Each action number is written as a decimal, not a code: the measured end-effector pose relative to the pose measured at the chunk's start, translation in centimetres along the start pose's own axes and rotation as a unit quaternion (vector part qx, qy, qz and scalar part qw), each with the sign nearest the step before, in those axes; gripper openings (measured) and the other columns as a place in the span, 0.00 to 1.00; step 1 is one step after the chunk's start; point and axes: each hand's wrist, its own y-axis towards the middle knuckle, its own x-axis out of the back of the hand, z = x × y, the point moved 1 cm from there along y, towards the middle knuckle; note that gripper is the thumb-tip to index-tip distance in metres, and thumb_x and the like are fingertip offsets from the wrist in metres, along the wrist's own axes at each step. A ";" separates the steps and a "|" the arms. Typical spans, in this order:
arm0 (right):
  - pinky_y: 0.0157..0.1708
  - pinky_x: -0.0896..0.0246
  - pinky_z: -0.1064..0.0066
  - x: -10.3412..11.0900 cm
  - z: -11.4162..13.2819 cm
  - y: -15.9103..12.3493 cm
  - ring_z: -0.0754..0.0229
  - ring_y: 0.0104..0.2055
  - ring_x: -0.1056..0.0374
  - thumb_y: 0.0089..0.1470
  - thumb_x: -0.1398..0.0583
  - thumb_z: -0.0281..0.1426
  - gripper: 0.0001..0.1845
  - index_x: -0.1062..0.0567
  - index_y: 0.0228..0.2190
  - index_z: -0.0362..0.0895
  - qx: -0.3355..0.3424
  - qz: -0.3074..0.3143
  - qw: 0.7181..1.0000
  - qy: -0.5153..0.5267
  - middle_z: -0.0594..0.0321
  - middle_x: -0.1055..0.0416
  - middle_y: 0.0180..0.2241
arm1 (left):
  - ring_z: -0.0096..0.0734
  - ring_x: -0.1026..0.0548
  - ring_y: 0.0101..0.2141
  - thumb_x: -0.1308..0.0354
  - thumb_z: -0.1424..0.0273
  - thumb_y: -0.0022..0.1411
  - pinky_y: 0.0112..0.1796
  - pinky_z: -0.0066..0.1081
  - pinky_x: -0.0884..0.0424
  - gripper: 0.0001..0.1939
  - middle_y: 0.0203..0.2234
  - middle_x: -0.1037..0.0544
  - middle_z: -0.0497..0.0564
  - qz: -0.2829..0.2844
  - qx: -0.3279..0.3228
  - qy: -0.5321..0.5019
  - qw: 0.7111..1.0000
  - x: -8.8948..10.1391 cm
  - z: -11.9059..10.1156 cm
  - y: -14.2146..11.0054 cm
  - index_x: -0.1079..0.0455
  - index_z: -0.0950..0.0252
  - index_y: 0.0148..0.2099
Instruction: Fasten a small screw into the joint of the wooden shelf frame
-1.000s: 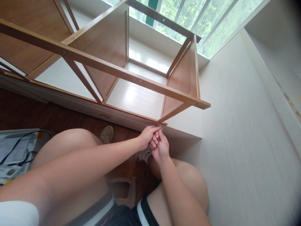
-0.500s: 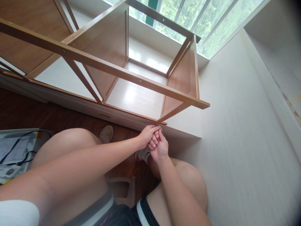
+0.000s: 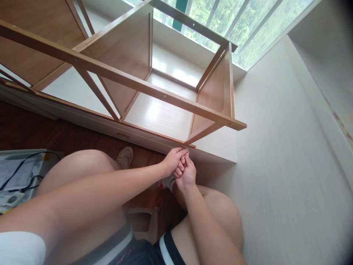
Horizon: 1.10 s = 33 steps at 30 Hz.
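Observation:
A brown wooden shelf frame point(image 3: 154, 92) lies on its side in front of me, its open compartments facing up. My left hand point(image 3: 173, 160) and my right hand point(image 3: 188, 173) are pressed together at the frame's near lower corner point(image 3: 190, 144). Both have their fingers pinched around a small thin metal piece point(image 3: 188, 148), which is mostly hidden by the fingers. My knees rise below the hands.
A white wall point(image 3: 286, 154) stands close on the right, with a window point(image 3: 242, 25) above it. Dark wood floor point(image 3: 55, 136) lies on the left. A box with papers and black cables point(image 3: 16, 176) sits at the left edge. My shoe point(image 3: 125, 156) rests by the frame.
Both hands stay at the frame's corner; they have shifted slightly upward and closer to it. The view has tilted a little.

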 end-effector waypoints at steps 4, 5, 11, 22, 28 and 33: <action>0.07 0.65 0.81 0.1 -0.2 -0.1 0.72 0.09 0.60 0.54 0.44 0.44 0.20 0.44 0.21 0.46 0.013 -0.007 1.000 -0.002 0.77 0.51 0.10 | 0.20 0.38 0.09 0.46 0.57 0.57 0.09 0.19 0.49 0.14 0.15 0.38 0.40 0.000 0.009 0.008 1.000 -0.1 0.1 -0.3 0.36 0.64 0.33; 0.07 0.66 0.81 0.2 -0.3 -0.1 0.72 0.09 0.60 0.54 0.44 0.44 0.20 0.44 0.21 0.46 0.015 -0.008 1.000 -0.002 0.77 0.51 0.10 | 0.20 0.38 0.09 0.47 0.57 0.57 0.09 0.19 0.49 0.14 0.15 0.38 0.40 0.000 0.012 0.011 1.000 -0.1 0.1 -0.4 0.36 0.64 0.33; 0.07 0.65 0.81 0.3 -0.5 0.0 0.73 0.09 0.60 0.53 0.44 0.45 0.21 0.44 0.20 0.45 0.034 -0.026 0.998 -0.037 0.77 0.51 0.09 | 0.19 0.38 0.09 0.47 0.56 0.57 0.09 0.19 0.47 0.15 0.15 0.39 0.40 -0.003 0.032 0.009 0.999 -0.1 0.0 -0.6 0.35 0.64 0.37; 0.08 0.66 0.80 0.3 -0.4 0.2 0.73 0.09 0.60 0.55 0.45 0.43 0.22 0.45 0.19 0.45 0.112 -0.046 0.988 -0.101 0.76 0.51 0.09 | 0.20 0.38 0.09 0.44 0.58 0.56 0.09 0.19 0.45 0.15 0.15 0.37 0.40 0.043 0.054 -0.074 0.995 0.1 0.7 0.2 0.34 0.64 0.38; 0.08 0.66 0.79 0.7 -0.6 0.4 0.73 0.10 0.60 0.55 0.45 0.43 0.22 0.45 0.18 0.45 0.149 -0.066 0.975 -0.149 0.76 0.52 0.10 | 0.18 0.39 0.11 0.43 0.62 0.56 0.13 0.19 0.45 0.12 0.14 0.37 0.41 0.050 0.046 -0.123 0.990 0.1 1.0 0.6 0.32 0.66 0.35; 0.10 0.66 0.78 1.1 -0.5 0.6 0.73 0.11 0.59 0.55 0.45 0.42 0.22 0.46 0.18 0.45 0.164 -0.069 0.965 -0.194 0.76 0.53 0.11 | 0.18 0.36 0.16 0.42 0.67 0.55 0.18 0.19 0.41 0.09 0.17 0.34 0.44 0.048 0.032 -0.165 0.985 0.0 1.1 0.8 0.31 0.69 0.33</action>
